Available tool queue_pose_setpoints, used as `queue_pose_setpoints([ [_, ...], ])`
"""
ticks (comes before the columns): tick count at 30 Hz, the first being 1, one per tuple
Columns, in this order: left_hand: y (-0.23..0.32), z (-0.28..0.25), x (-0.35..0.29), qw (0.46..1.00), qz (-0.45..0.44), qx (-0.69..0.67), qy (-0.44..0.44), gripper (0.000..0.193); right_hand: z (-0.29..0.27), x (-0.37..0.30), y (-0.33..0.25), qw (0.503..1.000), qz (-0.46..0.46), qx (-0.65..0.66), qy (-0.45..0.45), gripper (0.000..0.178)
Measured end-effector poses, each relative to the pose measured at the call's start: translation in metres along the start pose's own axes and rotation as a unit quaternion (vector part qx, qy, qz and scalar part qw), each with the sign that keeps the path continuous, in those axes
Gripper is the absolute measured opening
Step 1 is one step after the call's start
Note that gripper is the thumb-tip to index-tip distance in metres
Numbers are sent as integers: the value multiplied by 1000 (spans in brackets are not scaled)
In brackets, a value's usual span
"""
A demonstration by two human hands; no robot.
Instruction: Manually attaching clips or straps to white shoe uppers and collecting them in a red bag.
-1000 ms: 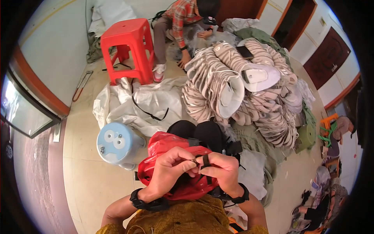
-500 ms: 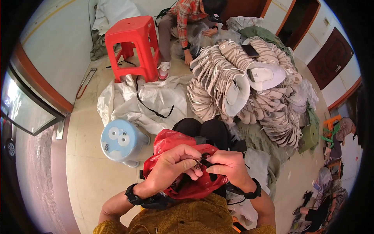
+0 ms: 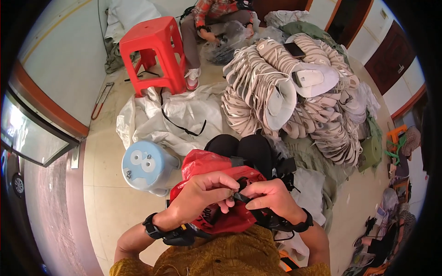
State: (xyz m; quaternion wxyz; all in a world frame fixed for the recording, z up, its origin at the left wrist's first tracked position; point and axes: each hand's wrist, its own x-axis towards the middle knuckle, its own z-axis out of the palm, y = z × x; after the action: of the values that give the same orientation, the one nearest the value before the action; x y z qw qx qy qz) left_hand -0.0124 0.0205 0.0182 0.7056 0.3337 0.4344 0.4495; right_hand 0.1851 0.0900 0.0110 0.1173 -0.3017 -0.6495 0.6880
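Both hands meet low in the middle of the view, over a red plastic bag [image 3: 207, 168] lying on my lap. My left hand [image 3: 202, 193] pinches a small metal piece against the end of a black strap [image 3: 244, 198]. My right hand [image 3: 271, 198] grips the same black strap from the other side, fingers closed on it. A black band sits on each wrist. My knees in black trousers [image 3: 244, 149] show just beyond the bag.
A light blue round stool [image 3: 145, 168] stands at my left. White sacks [image 3: 175, 115] lie ahead, a red plastic stool [image 3: 154, 53] behind them. A big heap of beige hats [image 3: 299, 96] fills the right. Another person in a plaid shirt [image 3: 216, 18] sits at the far end.
The view has tipped slightly, so the floor things sit lower. My hands stay together on the strap, fingers shifting a little.
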Motion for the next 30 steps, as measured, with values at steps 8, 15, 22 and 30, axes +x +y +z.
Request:
queue_pose_setpoints([
  [8, 2, 1, 0, 999, -9, 51, -8, 12, 2, 4, 4, 990, 31, 133, -43, 21],
  [15, 1, 2, 3, 985, -3, 173, -6, 16, 3, 6, 12, 983, 39, 173, -50, 22],
  [22, 3, 9, 4, 975, 42, 213, 38, 12, 7, 7, 15, 967, 32, 253, -27, 22],
  [30, 7, 15, 15, 941, 91, 325, 29, 16, 6, 7, 28, 935, 33, 353, -7, 21],
])
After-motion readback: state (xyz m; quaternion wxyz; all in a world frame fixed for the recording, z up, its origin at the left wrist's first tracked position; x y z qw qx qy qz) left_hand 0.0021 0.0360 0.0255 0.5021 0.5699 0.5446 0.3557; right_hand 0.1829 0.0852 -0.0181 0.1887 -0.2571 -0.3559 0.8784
